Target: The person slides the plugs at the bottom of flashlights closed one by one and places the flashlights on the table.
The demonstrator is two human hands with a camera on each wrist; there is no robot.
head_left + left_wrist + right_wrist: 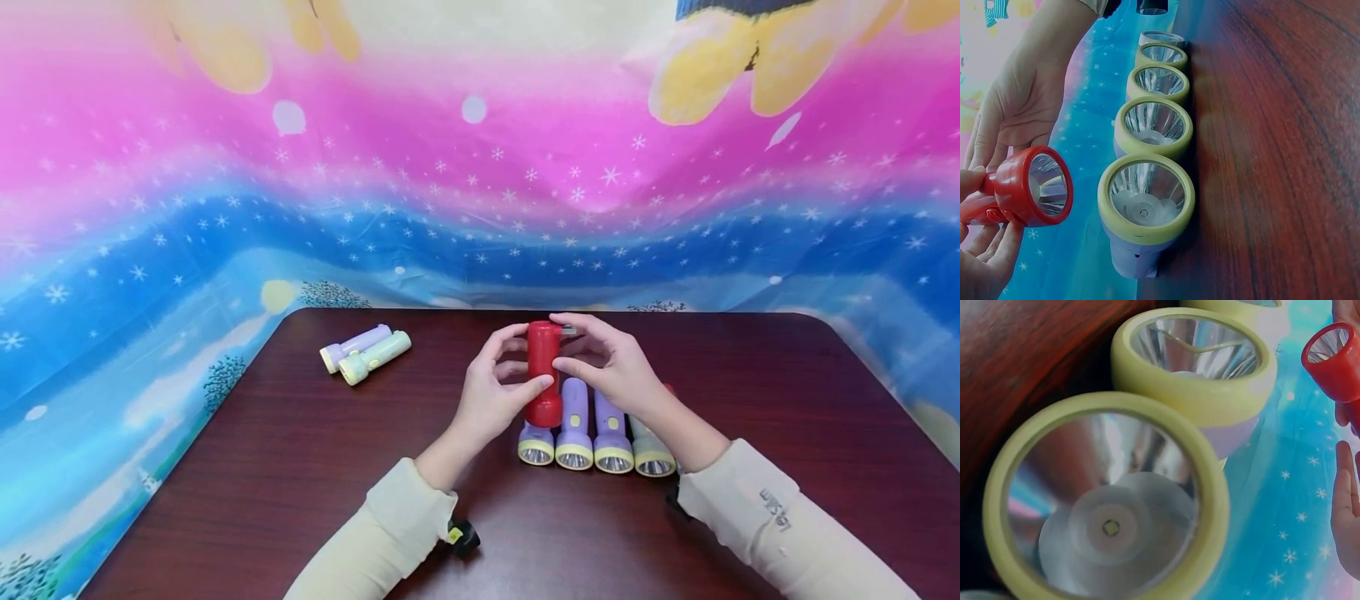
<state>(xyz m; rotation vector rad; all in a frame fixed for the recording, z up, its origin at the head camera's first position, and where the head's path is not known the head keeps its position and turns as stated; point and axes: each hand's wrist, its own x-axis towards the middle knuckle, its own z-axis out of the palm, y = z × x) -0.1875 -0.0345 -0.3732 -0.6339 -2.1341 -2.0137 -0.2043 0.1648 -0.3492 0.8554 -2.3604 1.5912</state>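
A red flashlight (543, 367) is held upright above the table, its lens end down. My left hand (487, 387) grips it from the left, with the thumb across its lower front. From the other side, my right hand (618, 362) holds its upper end between index finger and thumb. A small pale metallic piece (568, 331) sticks out sideways near the top, partly behind the right fingers. In the left wrist view, the lens of the red flashlight (1050, 186) shows beside my left fingers (1007, 253).
Below the hands lies a row of several flashlights, including a purple one (574, 425) and a greyish one (652, 454), lenses toward me. At the far left, a purple flashlight (360, 346) and a mint-green flashlight (375, 357) lie side by side on the dark wooden table (300, 500).
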